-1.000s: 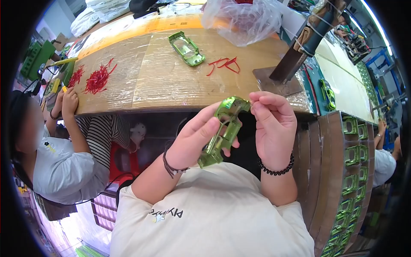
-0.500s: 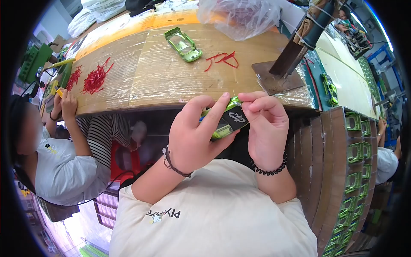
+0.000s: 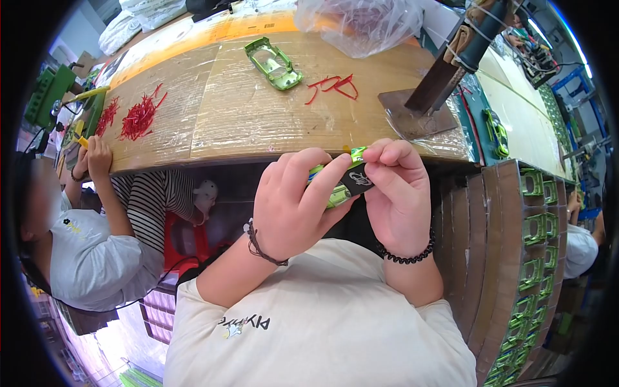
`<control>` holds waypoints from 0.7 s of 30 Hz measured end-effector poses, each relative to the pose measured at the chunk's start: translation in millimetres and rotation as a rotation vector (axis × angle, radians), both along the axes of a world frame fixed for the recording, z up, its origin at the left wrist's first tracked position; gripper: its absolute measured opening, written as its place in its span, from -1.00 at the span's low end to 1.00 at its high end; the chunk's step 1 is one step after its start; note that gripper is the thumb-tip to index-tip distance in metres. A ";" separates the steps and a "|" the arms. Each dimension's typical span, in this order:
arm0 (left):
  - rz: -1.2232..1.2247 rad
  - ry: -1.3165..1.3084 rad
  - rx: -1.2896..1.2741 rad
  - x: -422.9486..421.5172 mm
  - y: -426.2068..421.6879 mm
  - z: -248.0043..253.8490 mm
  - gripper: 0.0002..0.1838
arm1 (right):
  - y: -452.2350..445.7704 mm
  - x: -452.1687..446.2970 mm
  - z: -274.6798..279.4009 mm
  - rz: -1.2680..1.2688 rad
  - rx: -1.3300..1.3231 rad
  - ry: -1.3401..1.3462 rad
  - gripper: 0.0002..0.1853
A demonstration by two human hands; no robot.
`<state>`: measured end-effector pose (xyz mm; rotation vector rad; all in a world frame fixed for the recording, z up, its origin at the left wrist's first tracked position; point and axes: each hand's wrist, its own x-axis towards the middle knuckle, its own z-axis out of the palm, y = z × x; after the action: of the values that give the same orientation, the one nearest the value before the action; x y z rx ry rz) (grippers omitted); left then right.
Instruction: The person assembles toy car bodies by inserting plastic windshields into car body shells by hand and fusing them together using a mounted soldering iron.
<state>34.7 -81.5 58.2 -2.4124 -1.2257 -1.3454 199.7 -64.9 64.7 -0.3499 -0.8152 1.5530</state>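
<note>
A green toy car body (image 3: 340, 194) with a black panel and a white logo is held in front of my chest, just off the table's near edge. My left hand (image 3: 293, 193) wraps around it from the left, fingers over the top and thumb below, hiding much of it. At its right end, my right hand (image 3: 396, 187) is closed in a pinch, thumb and forefinger against the green edge. Any small part between those fingertips is hidden. Beyond my hands, another green car shell (image 3: 274, 64) lies on the table near several thin red strips (image 3: 332, 87).
A cardboard-topped table (image 3: 238, 116) spans the front. A metal post on a base plate (image 3: 419, 122) stands right of my hands. Stacked trays (image 3: 529, 258) of green shells are at my right. A co-worker (image 3: 103, 245) sits left, near a red strip pile (image 3: 142, 119).
The toy car body has tilted slightly in my hands, showing less of its black panel. My right fingers have shifted a little at its edge. The view has moved slightly.
</note>
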 end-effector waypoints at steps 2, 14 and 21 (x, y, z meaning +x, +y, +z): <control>0.007 0.007 0.010 -0.3 0.0 -0.6 -0.31 | -1.0 -0.6 0.7 -0.031 -0.007 -0.030 -0.82; 0.015 0.013 -0.010 -3.4 3.0 -0.4 -0.30 | -0.2 -5.3 -4.6 -0.182 0.052 -0.151 -0.85; 0.069 0.016 -0.041 -2.2 1.2 -0.5 -0.26 | 2.1 -11.5 -8.1 -0.217 0.042 -0.150 -0.83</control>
<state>32.5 -80.3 57.7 -2.3801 -1.3324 -1.2924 188.2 -62.9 56.5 -0.5116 -0.8938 1.3170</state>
